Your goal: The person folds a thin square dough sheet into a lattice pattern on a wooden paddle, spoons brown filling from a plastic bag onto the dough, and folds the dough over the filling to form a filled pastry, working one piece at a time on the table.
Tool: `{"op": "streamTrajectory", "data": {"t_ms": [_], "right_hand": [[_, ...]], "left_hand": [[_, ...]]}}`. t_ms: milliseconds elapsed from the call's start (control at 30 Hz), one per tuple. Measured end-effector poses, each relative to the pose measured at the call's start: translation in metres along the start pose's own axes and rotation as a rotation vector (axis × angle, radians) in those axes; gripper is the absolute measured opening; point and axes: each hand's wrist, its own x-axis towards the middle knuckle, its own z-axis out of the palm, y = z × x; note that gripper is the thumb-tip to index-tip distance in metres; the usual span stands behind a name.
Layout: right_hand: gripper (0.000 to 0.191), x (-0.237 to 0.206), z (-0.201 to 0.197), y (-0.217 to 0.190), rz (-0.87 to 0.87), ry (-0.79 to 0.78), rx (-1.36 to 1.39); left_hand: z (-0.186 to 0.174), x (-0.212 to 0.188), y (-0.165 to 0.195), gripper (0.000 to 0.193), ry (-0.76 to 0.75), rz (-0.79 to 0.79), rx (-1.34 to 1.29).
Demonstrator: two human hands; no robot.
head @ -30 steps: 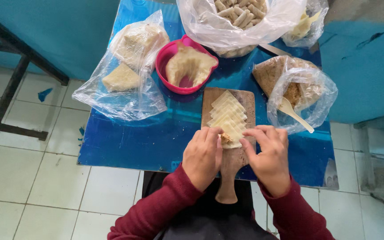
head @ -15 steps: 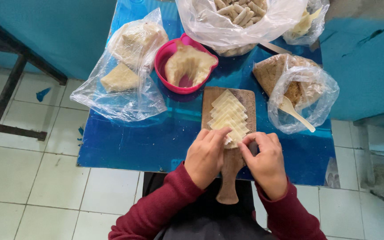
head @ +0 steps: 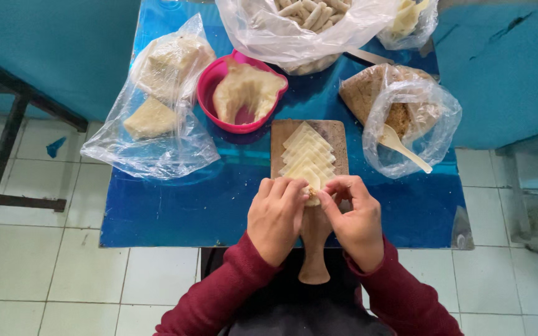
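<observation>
A small pale wrapper (head: 311,194) is pinched between the fingertips of the left hand (head: 276,218) and the right hand (head: 357,219); both grips are narrow and closed on it, seemingly so that it can be folded at the near end of the wooden board (head: 337,140). More wrappers (head: 307,152) are laid on the board in an overlapping row, probably so each can be lifted off in turn. The board's handle is let to hang over the near edge of the blue surface (head: 188,205), toward the lap. A pink bowl (head: 210,93) of dough and plastic bags (head: 151,134) are kept within reach behind. What lies inside the pinched wrapper is hidden by the fingers, and the bag of rolled pieces (head: 306,25) is cut off at the top.
</observation>
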Motion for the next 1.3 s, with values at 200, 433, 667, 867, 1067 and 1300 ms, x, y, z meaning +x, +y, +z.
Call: {"op": "streamTrajectory", "data": {"t_ms": [200, 433, 667, 867, 1067, 1300], "right_hand": [[0.017, -0.001, 0.002, 0.001, 0.038, -0.041, 0.038], [0.021, 0.002, 0.004, 0.001, 0.046, -0.068, 0.003], [0.015, 0.008, -0.007, -0.009, -0.265, -0.091, -0.358], [0.025, 0.011, -0.026, -0.016, -0.346, -0.189, -0.408], [0.022, 0.010, -0.020, -0.010, -0.296, -0.156, -0.347], [0.024, 0.009, -0.014, -0.006, -0.363, -0.142, -0.353]], "left_hand": [[-0.001, 0.001, -0.002, 0.028, -0.037, 0.009, -0.001], [-0.001, 0.004, -0.005, 0.027, -0.050, 0.073, 0.036], [0.001, 0.004, -0.009, 0.020, -0.078, 0.082, 0.068], [-0.003, 0.005, -0.014, 0.019, -0.088, 0.052, -0.015], [-0.003, 0.007, -0.011, 0.012, -0.065, -0.014, -0.074], [-0.002, 0.007, -0.012, 0.017, -0.033, 0.061, -0.043]]}}
